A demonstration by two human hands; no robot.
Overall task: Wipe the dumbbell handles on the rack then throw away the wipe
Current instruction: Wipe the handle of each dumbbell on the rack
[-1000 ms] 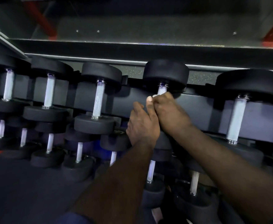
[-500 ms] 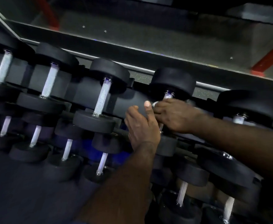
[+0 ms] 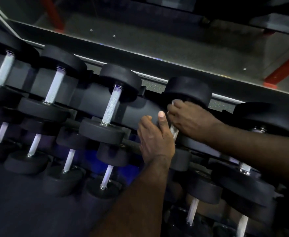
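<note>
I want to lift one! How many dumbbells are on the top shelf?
5 black round-headed dumbbells with silver handles: far-left dumbbell, second dumbbell, third dumbbell, fourth dumbbell gripped by the right hand, fifth dumbbell partly behind that arm. More may hide off-frame.

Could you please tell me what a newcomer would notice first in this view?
The two hands meeting right of centre: the right hand curls its fingers round a top-row dumbbell handle, and the left hand sits just beside it, thumb raised. To their left, the rack is lined with bright knurled handles between black heads, sharpest on the middle dumbbell.
</note>
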